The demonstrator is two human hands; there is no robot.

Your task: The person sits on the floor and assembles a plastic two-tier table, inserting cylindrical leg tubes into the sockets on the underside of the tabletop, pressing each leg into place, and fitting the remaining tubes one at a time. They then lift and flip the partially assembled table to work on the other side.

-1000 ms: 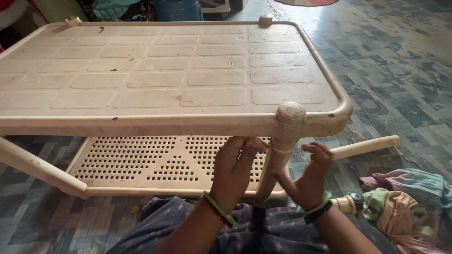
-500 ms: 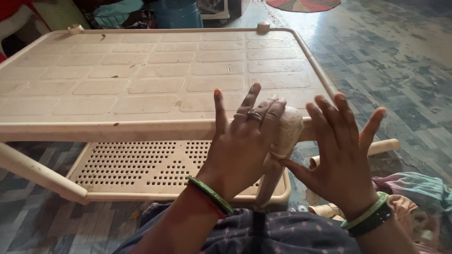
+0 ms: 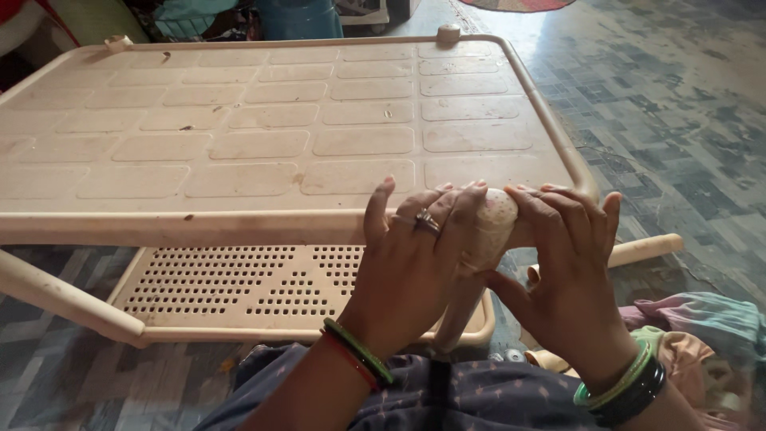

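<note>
A cream plastic counter (image 3: 263,136) with a panelled top fills the left and middle of the view, a perforated lower shelf (image 3: 239,279) under it and a loose leg (image 3: 56,291) slanting out at far left. At the counter's near right corner, the left hand (image 3: 415,247) lies flat, fingers spread, its grip wide and pressing on the rounded top of the corner leg (image 3: 496,219) rather than closing round it. The right hand (image 3: 566,271) cups the same knob from the other side, fingers draped over it, so the two hands seem to brace the joint between them. Right of them, a second loose leg (image 3: 646,249) lies on the tiled floor (image 3: 686,120), which is open beyond; bundled cloth (image 3: 702,327) crowds the near right corner.
</note>
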